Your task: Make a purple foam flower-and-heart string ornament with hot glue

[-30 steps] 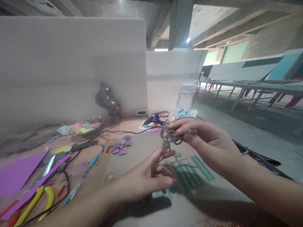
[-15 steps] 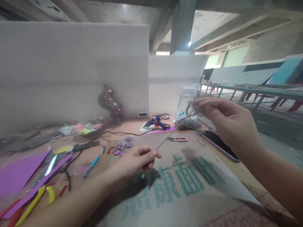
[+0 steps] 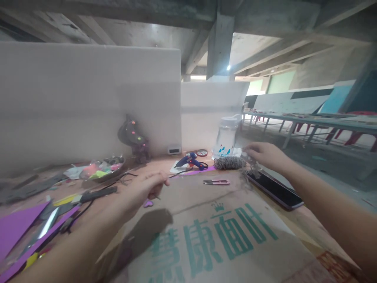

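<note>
Head view: the gray yarn bundle (image 3: 229,163) lies long ways left to right, nearer the right hand (image 3: 262,155), half curled by loose strands (image 3: 250,169). The left hand (image 3: 154,185) is curled too. I can't tell either's grip.

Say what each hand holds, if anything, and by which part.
The right hand holds loose grey yarn by its upper part, at the fingertips. Whether the left hand pinches a strand cannot be told.

Head-height view, forward and down
</note>
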A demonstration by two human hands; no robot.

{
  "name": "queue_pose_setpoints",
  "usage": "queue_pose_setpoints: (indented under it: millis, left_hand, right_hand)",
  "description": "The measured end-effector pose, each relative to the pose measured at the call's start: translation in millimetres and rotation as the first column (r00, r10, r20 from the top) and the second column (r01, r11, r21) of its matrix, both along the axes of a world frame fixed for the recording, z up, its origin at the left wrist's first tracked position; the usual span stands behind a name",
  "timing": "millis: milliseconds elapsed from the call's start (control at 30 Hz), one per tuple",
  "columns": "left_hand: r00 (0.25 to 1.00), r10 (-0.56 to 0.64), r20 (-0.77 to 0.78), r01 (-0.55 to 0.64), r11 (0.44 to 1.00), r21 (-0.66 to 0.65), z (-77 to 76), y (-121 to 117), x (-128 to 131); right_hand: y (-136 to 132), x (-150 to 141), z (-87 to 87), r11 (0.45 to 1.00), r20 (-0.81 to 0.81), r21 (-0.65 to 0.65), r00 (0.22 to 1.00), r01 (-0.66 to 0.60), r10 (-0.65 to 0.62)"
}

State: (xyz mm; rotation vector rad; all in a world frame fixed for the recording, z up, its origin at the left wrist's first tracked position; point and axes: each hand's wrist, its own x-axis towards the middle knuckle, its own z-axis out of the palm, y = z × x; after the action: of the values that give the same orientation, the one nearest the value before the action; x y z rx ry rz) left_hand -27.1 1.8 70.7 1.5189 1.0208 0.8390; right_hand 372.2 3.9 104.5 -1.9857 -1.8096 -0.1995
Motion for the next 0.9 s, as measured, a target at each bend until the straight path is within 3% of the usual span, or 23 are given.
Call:
queue_pose_setpoints:
  millis: [100, 233, 300, 400, 467, 567, 600, 667, 767, 900]
  left_hand:
    - [0.986, 0.127, 0.105, -0.130, 0.991, 0.026, 15.2, 8, -15]
    - [0.961, 0.178, 0.211, -0.188, 0.982, 0.027, 25.3, 14, -25]
    - [0.970, 0.161, 0.180, -0.170, 0.985, 0.033, 25.1, 11, -24]
    - [0.999, 0.023, 0.049, -0.025, 0.998, 0.049, 19.1, 1, -14]
    - [0.995, -0.092, -0.025, 0.093, 0.995, 0.040, 11.4, -8, -3]
    - [0.962, -0.246, -0.123, 0.250, 0.968, 0.022, -4.4, -23, 14]
    - [0.948, -0.285, -0.146, 0.289, 0.957, 0.011, -10.2, -28, 19]
    - [0.910, -0.368, -0.189, 0.375, 0.927, 0.003, -20.5, -36, 28]
    - [0.904, -0.378, -0.200, 0.382, 0.924, -0.018, -29.7, -40, 34]
    - [0.941, -0.246, -0.233, 0.259, 0.966, 0.026, -36.8, -30, 34]
  right_hand:
    - [9, 18, -9.7, 0.998, 0.045, -0.061, 0.999, 0.033, -0.030]
    - [7, 18, -10.7, 0.996, 0.011, -0.092, 1.000, 0.003, -0.002]
    - [1, 6, -7.0, 0.994, -0.040, -0.102, 0.999, -0.040, 0.036]
    - [-15, -29, -3.1, 0.984, -0.158, -0.048, 0.974, -0.169, 0.160]
    - [-31, -63, -7.2, 0.946, -0.399, 0.022, 0.864, -0.325, 0.306]
    - [-58, -120, -30.4, 0.792, -0.740, 0.061, 0.505, -0.607, 0.445]
    - [-66, -135, -41.6, 0.739, -0.795, 0.017, 0.438, -0.674, 0.418]
    - [-77, -157, -64.0, 0.639, -0.838, -0.066, 0.390, -0.767, 0.381]
    - [-76, -163, -81.9, 0.587, -0.786, -0.156, 0.460, -0.794, 0.413]
    - [-55, -140, -65.8, 0.675, -0.629, -0.184, 0.614, -0.714, 0.477]
